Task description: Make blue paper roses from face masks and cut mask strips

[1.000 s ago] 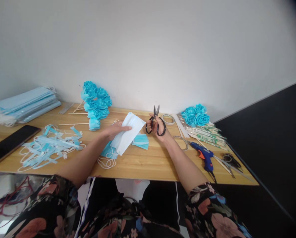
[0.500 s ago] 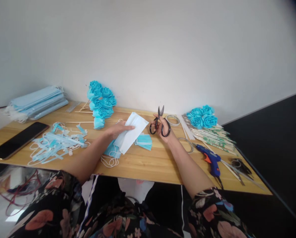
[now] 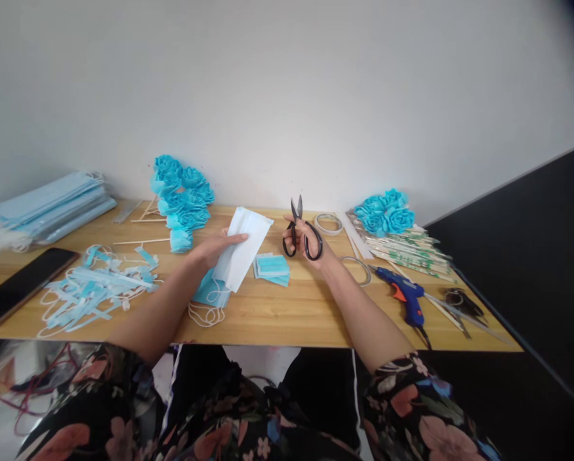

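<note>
Head view, held mask: one pale face mask [image 3: 243, 251] sits aslant above the tabletop [image 3: 277, 320], long axis running from 1 o'clock down to 7.
Left hand: the left hand [image 3: 218, 246] holds that mask pinched, thumb across its front.
Scissors: one pair of scissors [image 3: 296, 218], toward 3 o'clock from the held mask, long axis near vertical; tips aim at 12, blades slightly parted, two black loops below.
Right hand: the right hand [image 3: 306, 243] holds the scissors, well apart from the mask.
Lying mask: at least one blue mask [image 3: 204, 291] with white loops, at 7 to 8 o'clock.
Blue pieces: a small stack [image 3: 272, 269] at 4 o'clock; layers too close to count.
Scraps: one heap of cut strips [image 3: 99, 285], toward 9.
Phone: one phone [image 3: 25, 285], beyond the heap.
Mask pile: one pile [image 3: 47, 203], between 9 and 10.
Blooms: at least six blue flowers [image 3: 179, 200] at 10; at least four more blooms [image 3: 385, 212] between 2 and 3.
Glue gun: one blue glue gun [image 3: 405, 291], between 3 and 4.
Black item: one, beyond the gun, possibly keys [image 3: 466, 306].
</note>
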The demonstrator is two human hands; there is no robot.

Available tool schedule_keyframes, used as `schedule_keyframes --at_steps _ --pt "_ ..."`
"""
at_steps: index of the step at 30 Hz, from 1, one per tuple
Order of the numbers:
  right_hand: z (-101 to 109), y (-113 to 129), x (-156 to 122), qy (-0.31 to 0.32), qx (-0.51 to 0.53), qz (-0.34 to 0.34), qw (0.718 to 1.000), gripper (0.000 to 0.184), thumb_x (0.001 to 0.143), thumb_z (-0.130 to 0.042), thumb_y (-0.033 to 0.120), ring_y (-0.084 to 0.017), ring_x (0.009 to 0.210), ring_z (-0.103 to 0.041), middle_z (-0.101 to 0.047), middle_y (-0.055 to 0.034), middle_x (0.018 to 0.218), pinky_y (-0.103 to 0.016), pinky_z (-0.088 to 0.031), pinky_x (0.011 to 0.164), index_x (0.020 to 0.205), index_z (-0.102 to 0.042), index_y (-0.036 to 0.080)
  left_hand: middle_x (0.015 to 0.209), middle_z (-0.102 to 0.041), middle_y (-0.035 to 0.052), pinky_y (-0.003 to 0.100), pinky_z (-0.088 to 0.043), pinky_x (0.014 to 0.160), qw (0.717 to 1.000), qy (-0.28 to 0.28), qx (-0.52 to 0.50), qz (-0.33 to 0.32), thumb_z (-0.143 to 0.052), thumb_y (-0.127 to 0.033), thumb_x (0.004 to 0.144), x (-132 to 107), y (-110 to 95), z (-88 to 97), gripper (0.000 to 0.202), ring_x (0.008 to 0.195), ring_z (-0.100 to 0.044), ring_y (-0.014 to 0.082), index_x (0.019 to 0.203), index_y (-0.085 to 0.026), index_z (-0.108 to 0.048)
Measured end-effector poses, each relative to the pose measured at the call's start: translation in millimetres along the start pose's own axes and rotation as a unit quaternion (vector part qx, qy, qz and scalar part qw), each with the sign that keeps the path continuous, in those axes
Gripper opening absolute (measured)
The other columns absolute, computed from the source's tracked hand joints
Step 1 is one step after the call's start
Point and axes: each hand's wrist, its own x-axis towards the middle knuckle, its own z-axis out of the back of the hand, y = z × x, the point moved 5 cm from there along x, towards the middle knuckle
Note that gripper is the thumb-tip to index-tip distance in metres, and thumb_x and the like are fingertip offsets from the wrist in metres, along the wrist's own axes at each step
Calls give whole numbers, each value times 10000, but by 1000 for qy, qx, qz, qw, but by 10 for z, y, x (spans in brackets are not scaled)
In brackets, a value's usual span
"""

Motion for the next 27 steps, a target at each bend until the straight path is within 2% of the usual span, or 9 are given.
schedule_keyframes --at_steps 7,14,19,27 --pt "-55 54 -99 65 -84 -5 994 612 843 -695 601 -98 523 -553 -706 -14 778 -242 -439 478 1264 -663 157 745 -731 61 287 -525 600 999 -32 3 -14 -926 -497 522 18 -12 28 617 649 -649 192 965 -137 -690" --pt "-133 113 -190 140 -190 0 972 583 875 -682 597 -89 544 -547 -727 -40 785 -215 -419 462 1243 -712 146 760 -729 48 273 -498 587 997 -63 2 -49 -926 -535 480 -8 -83 48 649 651 -628 184 936 -141 -684" --pt "-150 165 -213 166 -230 -6 959 589 868 -690 610 -95 566 -586 -751 -63 816 -211 -449 473 1229 -729 146 774 -728 43 265 -481 581 993 -78 65 -66 -897 -533 523 -54 -177 35 603 652 -624 183 943 -144 -706" --pt "-163 231 -230 194 -256 16 947 621 880 -648 653 -109 622 -624 -759 -75 843 -189 -449 477 1231 -716 146 769 -709 60 255 -445 575 980 -52 181 -60 -836 -472 622 -129 -435 -16 433 662 -617 190 883 -147 -719"
